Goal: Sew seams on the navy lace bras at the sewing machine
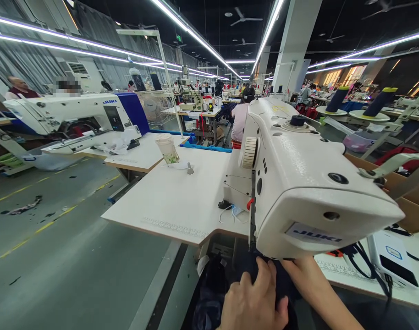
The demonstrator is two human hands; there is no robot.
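A white sewing machine [299, 183] stands on a white table [175, 197] right in front of me. Dark navy fabric [216, 293] lies under the machine's head at the bottom of the view. My left hand [252, 302] is closed on this fabric, fingers curled over it just below the needle area. My right hand [307, 277] reaches in from the right under the machine head; its fingers are hidden between the machine and the fabric.
A paper cup [167, 147] and a small grey thread stand [190, 169] sit on the table's far side. Another sewing machine [75, 117] stands at left across a grey aisle [58, 238]. A white control box [391, 256] hangs at right. Other workers sit farther back.
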